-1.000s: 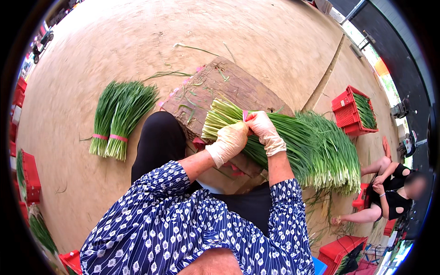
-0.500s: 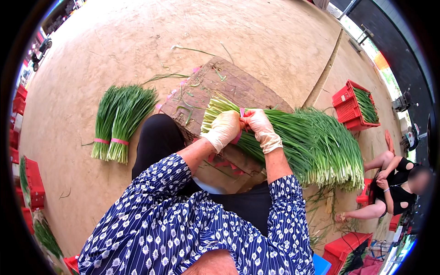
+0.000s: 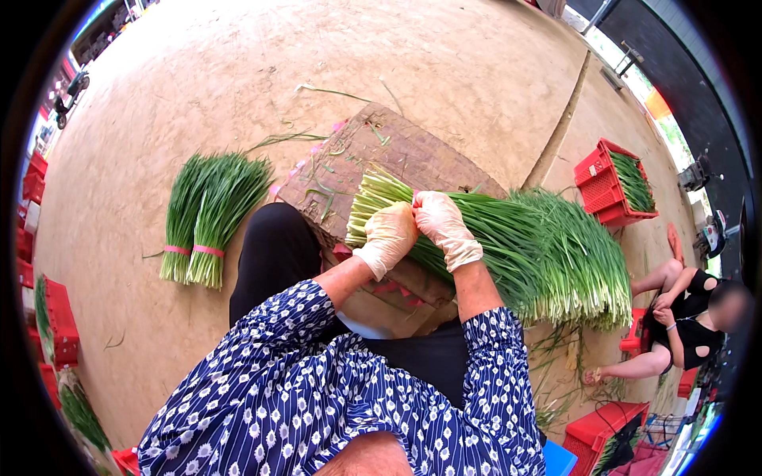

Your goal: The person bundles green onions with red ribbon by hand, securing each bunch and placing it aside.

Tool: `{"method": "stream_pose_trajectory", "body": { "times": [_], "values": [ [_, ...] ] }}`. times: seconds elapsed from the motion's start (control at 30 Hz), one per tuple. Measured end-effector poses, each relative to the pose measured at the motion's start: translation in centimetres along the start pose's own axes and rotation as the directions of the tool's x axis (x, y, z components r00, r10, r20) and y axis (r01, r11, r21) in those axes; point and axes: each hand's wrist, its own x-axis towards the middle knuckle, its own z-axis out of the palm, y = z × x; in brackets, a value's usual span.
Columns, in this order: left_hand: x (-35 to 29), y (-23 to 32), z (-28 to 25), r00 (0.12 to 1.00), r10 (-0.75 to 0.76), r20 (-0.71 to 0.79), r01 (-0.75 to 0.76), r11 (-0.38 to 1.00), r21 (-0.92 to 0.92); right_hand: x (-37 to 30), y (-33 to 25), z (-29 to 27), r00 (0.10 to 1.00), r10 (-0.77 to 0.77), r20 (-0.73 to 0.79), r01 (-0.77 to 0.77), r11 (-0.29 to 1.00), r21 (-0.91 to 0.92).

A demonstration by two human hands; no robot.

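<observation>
A thick bundle of garlic chives (image 3: pixel 371 197) lies across the worn wooden block (image 3: pixel 429 151), pale stem ends to the left and green leaves to the right. Around it runs a pink band (image 3: pixel 414 195), mostly covered by my fingers. My left hand (image 3: pixel 389 238), in a thin pale glove, is closed on the band at the near side of the stems. Pressed close beside it, my gloved right hand (image 3: pixel 444 226) is also closed on the band, its knuckles over the bundle. The fingertips of both hands are hidden.
Two banded chive bundles (image 3: pixel 208 218) lie on the floor at left. A large chive pile (image 3: pixel 579 262) spreads right of the block. Red crates (image 3: pixel 605 184) stand at right, with more (image 3: pixel 59 321) at far left. Another person (image 3: pixel 686 317) sits at far right.
My right hand has turned over and come in against the left at the band. The pink strip that hung below my left hand no longer shows.
</observation>
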Motion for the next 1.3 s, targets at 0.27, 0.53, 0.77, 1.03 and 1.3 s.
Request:
{"method": "stream_pose_trajectory", "body": {
  "times": [0.27,0.53,0.77,1.03,1.3],
  "values": [
    [-1.7,0.6,-1.6,0.999,0.035,-0.036,-0.045,0.952,-0.302,-0.5,0.7,1.4,0.98,0.087,-0.177,-0.063,0.988,0.14],
    [-3.8,0.1,1.1,0.995,0.067,-0.075,-0.095,0.863,-0.495,-1.1,2.0,4.8,0.918,0.253,-0.306,0.01,0.755,0.655],
    [-5.9,0.4,2.5,0.977,0.169,-0.126,-0.208,0.878,-0.431,-1.4,1.7,3.5,0.905,0.414,0.096,-0.12,0.032,0.992],
    [-3.8,-2.0,-0.1,0.904,0.293,-0.311,-0.377,0.89,-0.257,-1.7,1.9,2.6,0.885,0.399,0.239,-0.201,-0.136,0.97],
    [1.3,-0.2,-3.6,0.962,0.251,0.104,-0.249,0.968,-0.033,-1.9,2.3,2.4,0.918,0.304,0.255,-0.249,-0.059,0.967]
  ]
}}
